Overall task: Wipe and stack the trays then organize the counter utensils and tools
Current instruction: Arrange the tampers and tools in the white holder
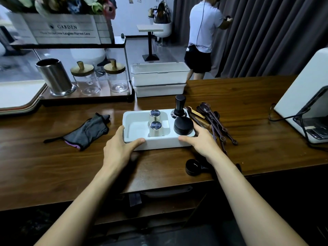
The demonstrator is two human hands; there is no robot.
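Observation:
A white tool tray point(136, 125) sits on the wooden counter in front of me. It carries two steel-topped pieces point(155, 121), a black tamper point(180, 106) and a round black puck point(183, 126). My left hand point(120, 145) grips the tray's near left corner, thumb along the front rim. My right hand point(200, 139) grips the near right corner the same way. A heap of dark wooden spoons point(214, 121) lies just right of the tray. A dark grey cloth point(87, 131) lies to its left. Stacked trays point(21, 96) rest at the far left.
Two white lidded boxes point(159, 80) are stacked behind the tray. A shelf at back left holds a steel canister point(55, 77) and two glass jars point(101, 79). A black scoop point(194, 166) lies near the front edge. A white machine point(305, 96) stands right. A person stands beyond the counter.

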